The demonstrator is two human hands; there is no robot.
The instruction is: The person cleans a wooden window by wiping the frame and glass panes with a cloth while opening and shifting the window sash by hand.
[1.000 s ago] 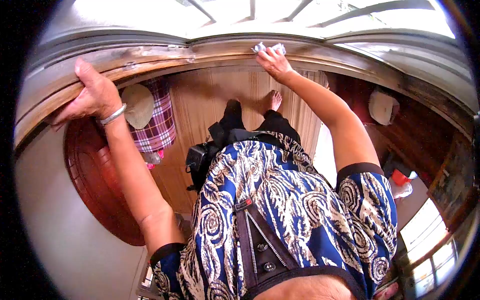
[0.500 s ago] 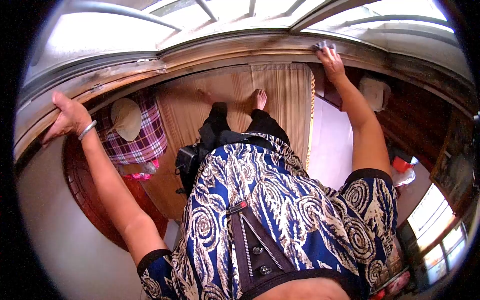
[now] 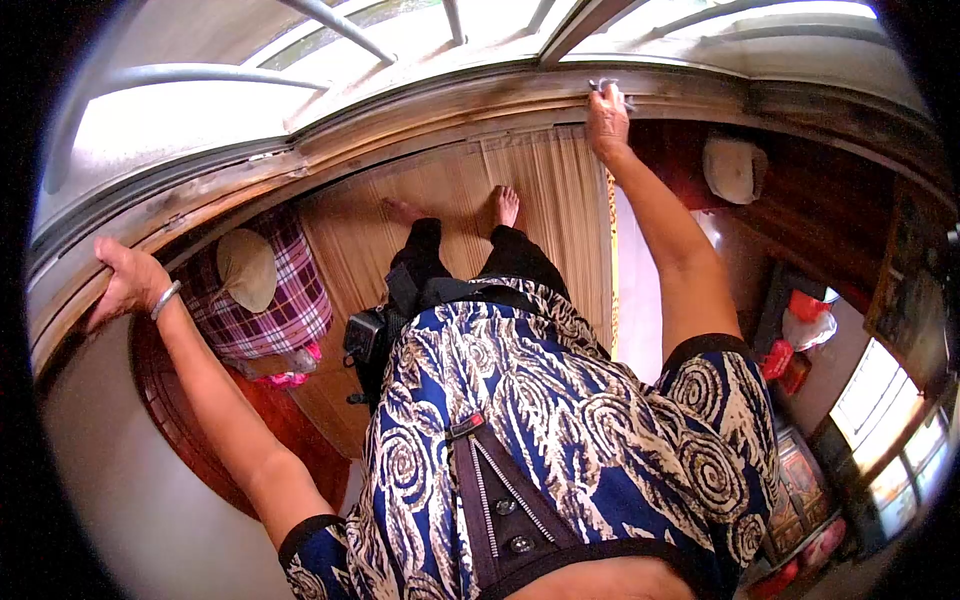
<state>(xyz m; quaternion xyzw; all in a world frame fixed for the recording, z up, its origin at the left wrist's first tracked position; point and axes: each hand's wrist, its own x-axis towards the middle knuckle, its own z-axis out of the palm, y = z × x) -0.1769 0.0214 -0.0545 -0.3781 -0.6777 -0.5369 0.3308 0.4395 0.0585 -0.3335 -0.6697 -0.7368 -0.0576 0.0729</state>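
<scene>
My left hand, with a bracelet at its wrist, grips the edge of the wooden window frame at the far left. Its thumb lies on top, and the other fingers curl out of sight below. Further right, my right hand is closed on a small crumpled grey cloth. That cloth rests against the frame's upper surface, a little right of the window's upright bar. The fingers partly cover it.
Metal bars cross the window outside. My bare feet stand on a striped mat. A hat lies on a plaid cloth at left. Dark wooden furniture and a red container are at right.
The view has shifted, so the window frame and both hands appear further left, the left hand also lower. My right hand and cloth stay about the same distance from the upright bar.
</scene>
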